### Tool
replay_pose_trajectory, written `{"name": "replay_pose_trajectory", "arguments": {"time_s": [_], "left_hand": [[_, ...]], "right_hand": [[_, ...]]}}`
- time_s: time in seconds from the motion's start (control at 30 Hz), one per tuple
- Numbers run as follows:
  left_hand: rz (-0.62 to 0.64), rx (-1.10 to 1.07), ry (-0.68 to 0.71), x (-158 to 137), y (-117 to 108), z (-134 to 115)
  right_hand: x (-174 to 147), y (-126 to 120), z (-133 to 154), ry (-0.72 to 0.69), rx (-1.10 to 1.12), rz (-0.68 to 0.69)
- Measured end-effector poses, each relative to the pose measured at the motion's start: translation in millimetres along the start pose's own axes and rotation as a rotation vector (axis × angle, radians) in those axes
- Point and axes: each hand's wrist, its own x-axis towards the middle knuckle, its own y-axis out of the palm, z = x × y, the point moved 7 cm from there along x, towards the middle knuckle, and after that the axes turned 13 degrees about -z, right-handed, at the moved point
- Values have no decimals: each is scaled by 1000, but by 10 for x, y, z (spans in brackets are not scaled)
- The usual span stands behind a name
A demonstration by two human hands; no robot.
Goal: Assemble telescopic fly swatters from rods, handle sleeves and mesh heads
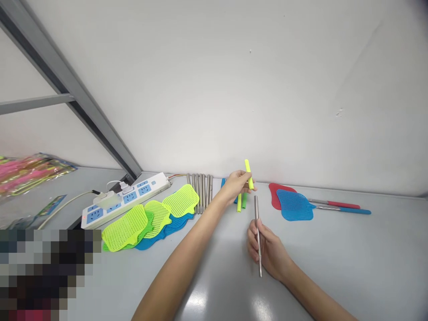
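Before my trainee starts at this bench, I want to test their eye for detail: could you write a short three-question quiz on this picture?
1. Which hand holds the metal rod?
2. True or false: the blue swatter partly covers the red swatter.
3. Fill in the colour: the left hand holds a ____ tube.

Key: 1. The right hand. 2. True. 3. Yellow.

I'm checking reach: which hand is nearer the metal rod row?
Left: the left hand is right of the metal rod row; the right hand is farther right, lower in view.
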Motion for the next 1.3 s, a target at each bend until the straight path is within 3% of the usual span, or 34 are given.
{"name": "replay_pose_trajectory", "arguments": {"time_s": [0.13,0.27,0.53,0.7,1.3], "left_hand": [[8,-123,2,8,-22,17],[46,-245,-14,-2,-52,18],[31,-250,-19,38,-88,63],[61,-372,-63,-14,-25,17],[93,-354,-66,-50,13,-14]], "right_hand": [[-42,55,-102,131,61,55],[-7,11,-83,174,124,21],[-14,-16,-128,270,57,18],[-3,-18,-139,278,38,23],[-1,-21,-130,283,75,54]]}}
